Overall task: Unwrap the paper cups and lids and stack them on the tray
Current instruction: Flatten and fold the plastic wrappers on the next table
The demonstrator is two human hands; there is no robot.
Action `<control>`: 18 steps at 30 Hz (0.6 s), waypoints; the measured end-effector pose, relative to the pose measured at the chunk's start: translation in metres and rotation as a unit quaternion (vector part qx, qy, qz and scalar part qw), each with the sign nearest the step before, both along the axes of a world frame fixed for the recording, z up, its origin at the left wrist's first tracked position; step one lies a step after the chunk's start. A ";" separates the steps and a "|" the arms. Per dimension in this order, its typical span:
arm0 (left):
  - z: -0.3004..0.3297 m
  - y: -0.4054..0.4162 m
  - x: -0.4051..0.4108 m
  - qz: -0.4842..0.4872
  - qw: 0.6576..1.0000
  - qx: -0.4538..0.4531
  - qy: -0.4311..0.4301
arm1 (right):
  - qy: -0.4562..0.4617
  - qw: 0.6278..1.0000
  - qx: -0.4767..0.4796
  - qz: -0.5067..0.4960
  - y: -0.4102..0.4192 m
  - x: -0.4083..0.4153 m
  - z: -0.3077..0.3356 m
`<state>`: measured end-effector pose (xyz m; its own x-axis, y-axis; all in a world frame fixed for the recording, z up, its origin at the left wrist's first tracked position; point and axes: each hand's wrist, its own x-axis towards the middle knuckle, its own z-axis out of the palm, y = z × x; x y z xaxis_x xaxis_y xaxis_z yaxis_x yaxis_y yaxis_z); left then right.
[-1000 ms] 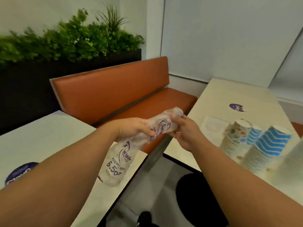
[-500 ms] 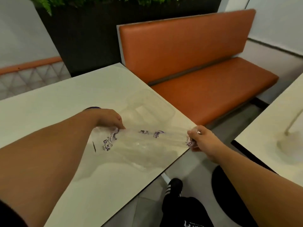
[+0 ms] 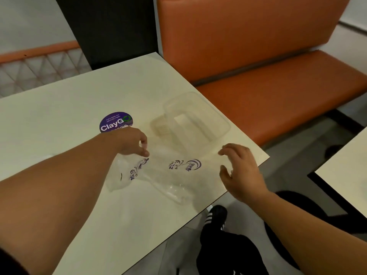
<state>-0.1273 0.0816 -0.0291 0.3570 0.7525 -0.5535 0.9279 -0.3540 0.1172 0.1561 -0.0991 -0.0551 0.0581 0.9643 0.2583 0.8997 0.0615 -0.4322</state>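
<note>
Wrapper plastic, clear and printed with purple lettering, lies crumpled flat on the cream table near its 3 o'clock corner, between the two hands. No cups or lids show in this view; only this empty sleeve does.

Reaching in from 8 o'clock, the bare left forearm ends in the left hand, palm down, with its fingertips curled down onto the wrapper's 9 o'clock end; whether they pinch the film or only press it to the table I cannot tell. The right forearm comes from 4 o'clock. The right hand hovers at the wrapper's 3 o'clock end, fingers spread and loosely bent, thumb apart from them, gripping nothing that can be made out.

A clear plastic container sits on the table just beyond the wrapper, at 12 o'clock from it, with a ridged clear piece against its 9 o'clock side; nothing can be seen inside it. A round purple ClayGo sticker lies on the tabletop just beyond the left hand. An orange bench stands past the table at 1 o'clock, and a black shoe with white stripes is on the floor at 5 o'clock.
</note>
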 end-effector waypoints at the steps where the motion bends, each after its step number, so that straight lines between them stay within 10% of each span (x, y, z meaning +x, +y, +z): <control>1: -0.001 0.002 0.001 -0.003 1.000 0.001 0.007 | -0.038 0.995 0.004 0.094 0.000 -0.005 -0.005; 7: 0.004 -0.007 0.031 -0.087 0.980 0.166 0.060 | -0.173 0.924 -0.277 0.196 0.008 -0.016 -0.032; 18: -0.117 -0.050 0.043 -0.152 0.974 0.167 -0.010 | -0.183 0.904 -0.336 0.192 0.009 -0.009 -0.064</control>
